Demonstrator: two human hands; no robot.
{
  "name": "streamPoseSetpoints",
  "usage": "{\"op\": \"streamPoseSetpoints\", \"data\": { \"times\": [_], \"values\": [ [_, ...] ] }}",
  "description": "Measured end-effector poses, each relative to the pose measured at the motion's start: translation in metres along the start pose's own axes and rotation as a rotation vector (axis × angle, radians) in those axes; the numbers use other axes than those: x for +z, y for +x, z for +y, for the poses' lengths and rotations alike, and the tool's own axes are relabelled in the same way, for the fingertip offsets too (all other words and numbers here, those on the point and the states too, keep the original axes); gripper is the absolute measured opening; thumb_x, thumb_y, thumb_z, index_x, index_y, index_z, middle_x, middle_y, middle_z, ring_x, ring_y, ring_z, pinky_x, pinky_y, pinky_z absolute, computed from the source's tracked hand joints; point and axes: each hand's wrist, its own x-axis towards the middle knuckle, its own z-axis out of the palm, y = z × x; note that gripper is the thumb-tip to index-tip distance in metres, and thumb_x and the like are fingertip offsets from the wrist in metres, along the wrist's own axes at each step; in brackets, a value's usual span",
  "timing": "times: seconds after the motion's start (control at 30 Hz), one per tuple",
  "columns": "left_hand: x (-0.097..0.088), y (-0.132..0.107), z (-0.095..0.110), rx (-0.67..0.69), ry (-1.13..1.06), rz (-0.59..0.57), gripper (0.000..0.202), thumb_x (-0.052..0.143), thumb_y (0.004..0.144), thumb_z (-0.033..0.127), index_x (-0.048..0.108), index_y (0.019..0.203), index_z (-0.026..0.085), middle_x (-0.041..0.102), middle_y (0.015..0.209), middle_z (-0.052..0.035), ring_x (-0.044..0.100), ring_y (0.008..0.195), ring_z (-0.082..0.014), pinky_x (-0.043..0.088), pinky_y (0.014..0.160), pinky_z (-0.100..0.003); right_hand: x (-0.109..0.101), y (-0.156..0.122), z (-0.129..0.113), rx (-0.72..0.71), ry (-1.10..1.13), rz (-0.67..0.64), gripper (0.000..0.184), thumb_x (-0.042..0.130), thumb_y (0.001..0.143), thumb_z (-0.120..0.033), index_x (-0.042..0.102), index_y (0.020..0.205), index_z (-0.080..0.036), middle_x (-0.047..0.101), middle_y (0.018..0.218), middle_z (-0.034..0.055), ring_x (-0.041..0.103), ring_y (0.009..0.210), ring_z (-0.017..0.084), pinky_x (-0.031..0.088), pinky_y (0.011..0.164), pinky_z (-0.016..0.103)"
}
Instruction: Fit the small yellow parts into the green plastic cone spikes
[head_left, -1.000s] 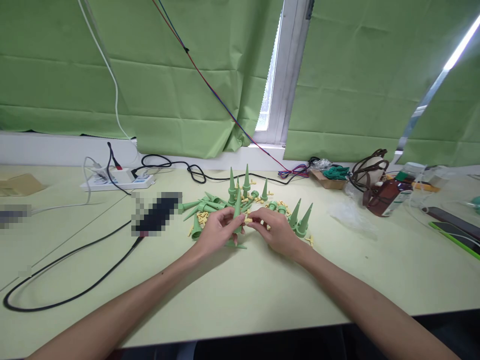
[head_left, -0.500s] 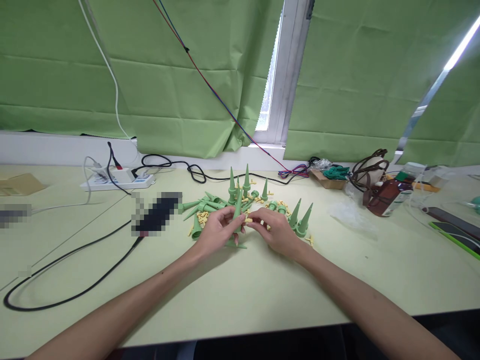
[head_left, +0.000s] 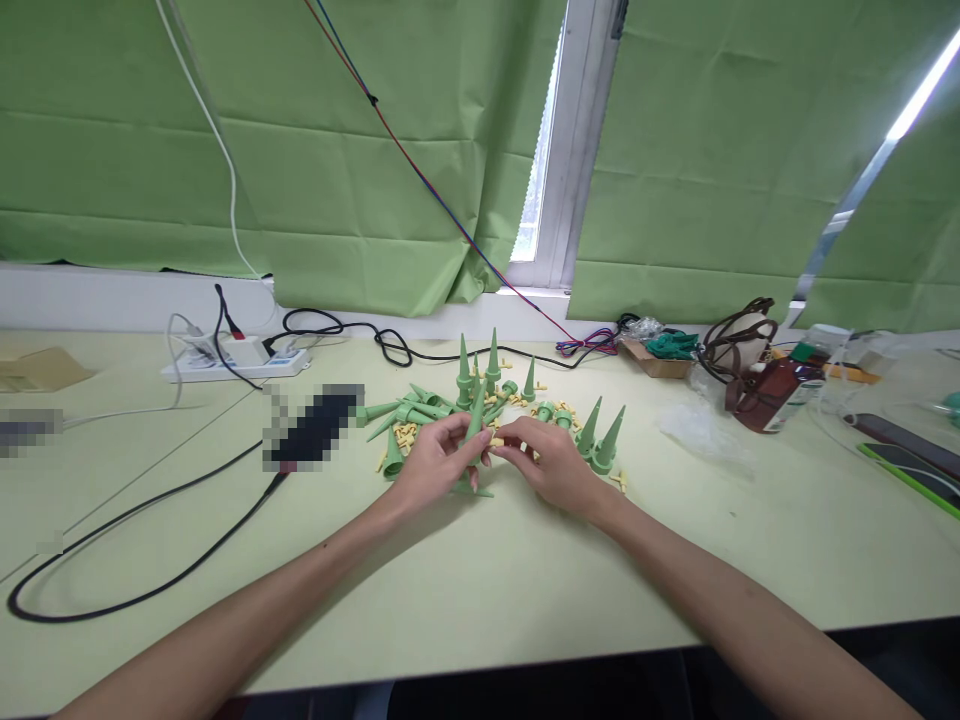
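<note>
My left hand (head_left: 433,462) is closed round a green plastic cone spike (head_left: 475,412), held point up. My right hand (head_left: 549,460) pinches a small yellow connector piece (head_left: 496,439) and presses it against the side of that spike. Both hands sit at the near edge of a heap of several green cone spikes (head_left: 480,375) and scattered small yellow connectors (head_left: 405,433) on the pale green table (head_left: 480,570). A few spikes stand upright, among them a pair (head_left: 600,436) just right of my right hand; others lie flat.
A white power strip (head_left: 232,360) with cables lies at the back left, and a black cable (head_left: 142,560) loops across the left. A brown bottle and bag (head_left: 765,385) stand at the right, with flat dark devices (head_left: 907,450) at the far right. Green curtains hang behind.
</note>
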Motion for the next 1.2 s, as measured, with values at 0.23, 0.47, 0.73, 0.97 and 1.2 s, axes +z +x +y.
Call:
{"op": "streamPoseSetpoints", "data": {
  "times": [0.23,0.47,0.73,0.97,1.2],
  "values": [
    [-0.0004,-0.0001,-0.0011,0.014,0.03,-0.008,0.032,0.064,0.086,0.048,0.063,0.085,0.015,0.061,0.072,-0.0013,0.058,0.056,-0.0119,0.054,0.051,-0.024,-0.0001,-0.0002,0.0,-0.003,-0.005,-0.008,0.011,0.053,0.098,-0.023,0.064,0.098,-0.021,0.067,0.087,0.0031,0.06,0.073,0.014,0.047,0.065,0.026],
    [-0.0017,0.0006,-0.0061,0.031,0.025,-0.016,0.032,0.063,0.087,0.047,0.063,0.086,0.016,0.061,0.072,-0.0014,0.058,0.057,-0.0122,0.053,0.052,-0.024,-0.0005,0.0003,-0.0012,0.013,-0.006,-0.021,0.013,0.052,0.098,-0.023,0.064,0.095,-0.02,0.068,0.086,0.003,0.06,0.073,0.014,0.048,0.067,0.026],
    [-0.0026,0.0001,-0.0055,0.026,0.032,-0.025,0.032,0.062,0.088,0.048,0.062,0.086,0.016,0.061,0.074,-0.0012,0.058,0.054,-0.0114,0.053,0.051,-0.024,-0.0014,0.0008,-0.0032,0.021,-0.017,-0.04,0.018,0.049,0.1,-0.025,0.065,0.094,-0.02,0.069,0.086,0.0038,0.061,0.074,0.015,0.048,0.069,0.028],
    [-0.0005,0.0002,-0.0028,0.023,0.036,-0.016,0.033,0.063,0.086,0.049,0.061,0.081,0.016,0.059,0.071,0.0007,0.057,0.052,-0.0106,0.052,0.05,-0.024,-0.0012,0.0007,-0.0018,0.028,-0.048,-0.06,0.022,0.047,0.101,-0.027,0.065,0.091,-0.02,0.069,0.084,0.0032,0.061,0.073,0.015,0.046,0.068,0.027],
    [0.0008,0.0007,-0.0024,0.022,0.001,-0.03,0.031,0.063,0.087,0.046,0.061,0.083,0.016,0.06,0.072,0.0,0.057,0.054,-0.0109,0.052,0.05,-0.024,-0.0019,0.0017,-0.0036,0.042,-0.056,-0.085,0.024,0.045,0.102,-0.027,0.065,0.09,-0.02,0.069,0.086,0.003,0.062,0.076,0.015,0.045,0.07,0.028]
  ]
}}
